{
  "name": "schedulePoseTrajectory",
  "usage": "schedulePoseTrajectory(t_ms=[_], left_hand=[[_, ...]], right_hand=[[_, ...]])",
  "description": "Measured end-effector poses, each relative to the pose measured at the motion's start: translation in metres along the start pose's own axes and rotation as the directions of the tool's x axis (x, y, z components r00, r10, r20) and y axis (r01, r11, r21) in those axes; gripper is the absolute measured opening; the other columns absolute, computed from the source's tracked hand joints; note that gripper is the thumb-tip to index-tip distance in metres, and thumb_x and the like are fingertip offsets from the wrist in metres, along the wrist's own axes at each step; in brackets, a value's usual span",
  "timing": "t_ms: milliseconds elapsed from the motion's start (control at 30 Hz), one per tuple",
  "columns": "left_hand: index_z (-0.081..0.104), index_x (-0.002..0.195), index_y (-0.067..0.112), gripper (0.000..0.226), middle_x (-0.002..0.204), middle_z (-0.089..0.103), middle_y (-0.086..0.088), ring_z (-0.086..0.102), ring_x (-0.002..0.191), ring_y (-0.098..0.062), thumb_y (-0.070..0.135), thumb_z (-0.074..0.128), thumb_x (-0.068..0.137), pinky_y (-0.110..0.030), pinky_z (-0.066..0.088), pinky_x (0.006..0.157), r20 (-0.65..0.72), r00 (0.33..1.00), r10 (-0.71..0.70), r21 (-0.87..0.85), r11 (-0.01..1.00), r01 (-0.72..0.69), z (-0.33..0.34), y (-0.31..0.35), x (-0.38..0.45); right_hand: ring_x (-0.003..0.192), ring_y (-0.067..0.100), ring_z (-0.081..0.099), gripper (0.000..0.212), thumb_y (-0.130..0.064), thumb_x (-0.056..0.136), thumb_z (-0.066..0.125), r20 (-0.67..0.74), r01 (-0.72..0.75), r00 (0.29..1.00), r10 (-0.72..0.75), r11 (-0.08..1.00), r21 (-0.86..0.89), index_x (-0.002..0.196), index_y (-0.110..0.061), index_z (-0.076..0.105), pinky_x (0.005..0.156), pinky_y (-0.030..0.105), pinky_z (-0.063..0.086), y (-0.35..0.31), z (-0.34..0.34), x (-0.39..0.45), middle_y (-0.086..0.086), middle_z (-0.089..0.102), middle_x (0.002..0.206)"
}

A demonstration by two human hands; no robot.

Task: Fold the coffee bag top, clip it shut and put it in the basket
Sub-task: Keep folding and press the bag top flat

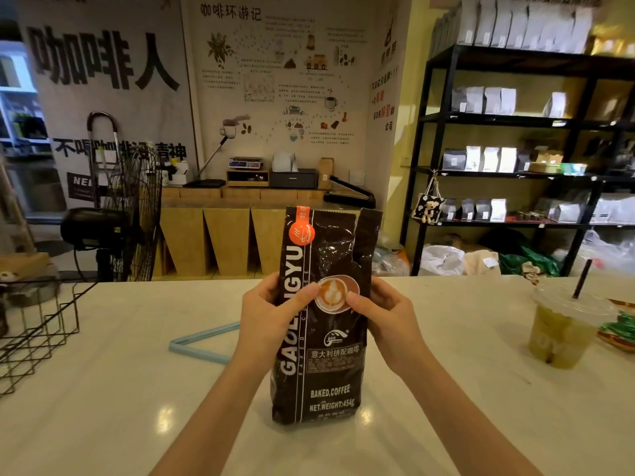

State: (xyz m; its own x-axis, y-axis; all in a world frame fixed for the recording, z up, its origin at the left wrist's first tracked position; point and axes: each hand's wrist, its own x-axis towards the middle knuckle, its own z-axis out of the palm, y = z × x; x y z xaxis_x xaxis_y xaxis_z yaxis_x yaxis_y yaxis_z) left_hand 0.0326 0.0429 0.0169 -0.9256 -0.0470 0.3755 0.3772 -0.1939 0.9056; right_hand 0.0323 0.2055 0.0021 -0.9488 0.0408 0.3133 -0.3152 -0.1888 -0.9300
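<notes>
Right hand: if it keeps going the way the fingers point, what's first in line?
The right hand points left, and its fingers already touch the coffee bag, so the bag is first. Beyond it is the left hand gripping the other side; the blue clip lies lower on the counter.

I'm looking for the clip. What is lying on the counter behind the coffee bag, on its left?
A light blue sealing clip lies open in a V on the counter, left of the coffee bag. The left hand and the bag cover its far ends.
</notes>
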Motion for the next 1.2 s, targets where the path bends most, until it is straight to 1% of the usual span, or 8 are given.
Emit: schedulePoseTrajectory(t_ms=[367,467,533,600,667,800,1000,1200], left_hand=[[0.066,0.094,0.024,0.022,0.087,0.075,0.000,0.071,0.074,-0.010,0.012,0.065,0.076,-0.022,0.057,0.058,-0.028,0.999,-0.043,-0.042,0.998,0.042,-0.003,-0.001,0.002],[0.044,0.127,0.023,0.064,0.117,0.062,0.003,0.062,0.105,-0.012,0.041,0.067,0.070,-0.029,0.054,0.080,-0.051,0.996,0.075,0.191,0.980,-0.064,0.001,0.017,0.007],[0.033,0.135,0.023,0.080,0.137,0.046,-0.001,0.043,0.126,-0.014,0.054,0.063,0.067,-0.035,0.039,0.101,-0.048,0.916,0.397,0.465,0.821,-0.332,0.009,0.041,0.015],[0.041,0.131,0.015,0.071,0.138,0.045,-0.007,0.037,0.130,-0.020,0.053,0.056,0.073,-0.036,0.028,0.107,0.169,0.751,0.638,0.659,0.494,-0.568,0.025,0.067,0.027],[0.050,0.124,0.016,0.060,0.131,0.053,-0.005,0.038,0.129,-0.020,0.056,0.048,0.079,-0.039,0.019,0.109,0.392,0.671,0.629,0.753,0.199,-0.627,0.043,0.086,0.039],[0.060,0.108,0.020,0.043,0.110,0.066,0.000,0.046,0.121,-0.020,0.048,0.033,0.091,-0.046,0.003,0.111,0.580,0.742,0.336,0.813,-0.182,-0.553,0.064,0.087,0.059],[0.063,0.077,0.010,0.035,0.069,0.069,-0.008,0.063,0.075,-0.027,0.032,0.040,0.092,-0.042,0.031,0.092,0.570,0.596,0.565,0.789,-0.176,-0.588,0.056,0.065,0.068],[0.056,0.062,0.010,0.037,0.051,0.061,-0.006,0.056,0.050,-0.024,0.026,0.040,0.091,-0.034,0.030,0.073,0.579,0.494,0.649,0.780,-0.265,-0.566,0.043,0.060,0.076]], right_hand=[[0.089,0.017,0.071,0.037,-0.021,0.059,0.071,0.064,0.007,0.998,-0.009,1.000,0.030,0.097,-0.019,0.068,0.070,0.024,0.055,-0.001,-0.002,0.001,-0.001,0.076,0.090],[0.090,0.019,0.070,0.038,-0.022,0.061,0.071,0.064,0.005,0.998,-0.008,0.999,0.041,0.099,-0.017,0.068,0.070,0.025,0.055,0.000,-0.003,0.001,0.001,0.076,0.091],[0.093,0.021,0.070,0.039,-0.022,0.063,0.070,0.069,0.006,0.998,-0.008,0.999,0.034,0.102,-0.015,0.067,0.072,0.026,0.055,-0.001,-0.002,0.000,0.002,0.076,0.094],[0.094,0.022,0.069,0.039,-0.023,0.064,0.070,0.073,0.005,0.997,-0.007,0.999,0.032,0.102,-0.016,0.068,0.074,0.027,0.055,0.000,0.000,0.001,0.004,0.075,0.096],[0.094,0.022,0.069,0.038,-0.023,0.063,0.071,0.062,-0.002,0.998,-0.001,0.999,0.045,0.101,-0.017,0.069,0.076,0.029,0.055,0.000,0.001,0.001,0.005,0.075,0.096],[0.093,0.023,0.069,0.037,-0.023,0.062,0.071,0.036,-0.011,0.999,0.009,0.999,0.048,0.099,-0.017,0.071,0.079,0.033,0.055,0.000,0.001,0.001,0.006,0.076,0.095],[0.092,0.023,0.070,0.036,-0.026,0.060,0.072,0.023,0.012,1.000,-0.012,1.000,-0.003,0.095,-0.017,0.072,0.080,0.035,0.055,-0.002,0.005,-0.001,0.006,0.076,0.094],[0.086,0.023,0.071,0.030,-0.025,0.060,0.072,0.025,0.025,0.999,-0.026,0.999,0.031,0.089,-0.016,0.074,0.076,0.031,0.058,0.002,0.013,-0.003,0.007,0.077,0.088]])
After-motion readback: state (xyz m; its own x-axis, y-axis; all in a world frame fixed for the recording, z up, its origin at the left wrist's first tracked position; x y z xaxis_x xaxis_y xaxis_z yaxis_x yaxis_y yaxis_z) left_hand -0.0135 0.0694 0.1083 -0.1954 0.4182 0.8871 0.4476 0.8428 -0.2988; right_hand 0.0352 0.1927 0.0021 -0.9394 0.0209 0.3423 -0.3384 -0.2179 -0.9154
